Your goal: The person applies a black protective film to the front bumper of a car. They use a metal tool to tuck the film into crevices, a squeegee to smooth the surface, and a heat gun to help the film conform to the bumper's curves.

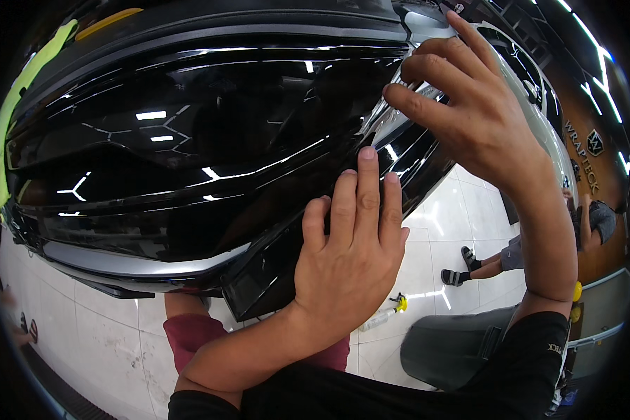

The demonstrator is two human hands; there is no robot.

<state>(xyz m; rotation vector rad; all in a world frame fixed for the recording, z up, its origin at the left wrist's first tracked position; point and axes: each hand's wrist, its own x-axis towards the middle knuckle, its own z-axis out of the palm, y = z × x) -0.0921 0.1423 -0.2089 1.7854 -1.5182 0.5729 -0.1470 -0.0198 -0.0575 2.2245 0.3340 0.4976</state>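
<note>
A large glossy black car panel (210, 133) fills the upper left, with ceiling lights reflected in it. My left hand (350, 245) lies on its lower right edge, palm down, fingers stretched out, with the tips near a crease. Above it, my right hand (469, 105) is raised with bent fingers at the panel's right end. A thin, clear film (379, 112) looks pulled up in wrinkles beneath those fingers. The right thumb is hidden, so the exact grip on the film's edge does not show.
A light tiled floor (112, 336) lies below. A grey bin (444, 346) and a yellow-topped spray bottle (381, 316) stand near my right arm. A person in sandals (455, 277) is off to the right. Bright yellow-green material (21, 105) borders the panel's left side.
</note>
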